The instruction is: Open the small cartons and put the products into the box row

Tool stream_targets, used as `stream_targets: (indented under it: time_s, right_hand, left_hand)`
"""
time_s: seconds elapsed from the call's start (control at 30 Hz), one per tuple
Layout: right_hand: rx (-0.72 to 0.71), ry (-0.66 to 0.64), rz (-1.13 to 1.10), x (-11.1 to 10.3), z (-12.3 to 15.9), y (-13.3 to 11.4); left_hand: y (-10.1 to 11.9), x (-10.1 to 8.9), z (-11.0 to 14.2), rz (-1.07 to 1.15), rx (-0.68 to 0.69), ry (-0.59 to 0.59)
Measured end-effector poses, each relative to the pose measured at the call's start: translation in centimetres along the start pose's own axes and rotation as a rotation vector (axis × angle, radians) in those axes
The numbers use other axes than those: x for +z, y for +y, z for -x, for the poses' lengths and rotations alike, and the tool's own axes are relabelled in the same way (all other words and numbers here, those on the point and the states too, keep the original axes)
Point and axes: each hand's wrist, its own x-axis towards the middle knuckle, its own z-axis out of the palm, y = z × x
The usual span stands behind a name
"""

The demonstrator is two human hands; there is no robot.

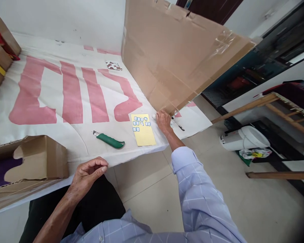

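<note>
A yellow card [145, 136] is lying near the tabletop's [76, 141] front edge, just left of the right hand [163, 121].
That hand is curling by the cardboard panel's [177, 60] bottom, its grip hidden; the left hand [88, 173] is hovering at the front edge, fingers near thumb, whether meeting I cannot tell.

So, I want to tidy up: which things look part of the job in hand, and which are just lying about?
Probably in use:
yellow card with blue-edged squares, beside the right hand
cardboard panel, right hand by its lower corner

Probably just lying about:
green cutter, untouched
patterned card
white bucket
</note>
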Motion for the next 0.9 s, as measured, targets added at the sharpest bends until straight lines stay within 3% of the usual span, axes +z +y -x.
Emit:
stream_targets:
  time_s: [0.37,0.9]
  right_hand:
    - [-0.059,-0.081,0.056,-0.2,-0.3,0.0]
    - [-0.151,-0.116,-0.289,1.7,-1.0,2.5]
  left_hand:
    - [-0.5,-0.2,-0.2,0.044,0.033,-0.034]
    - [-1.1,-0.5,-0.4,0.037,0.034,-0.049]
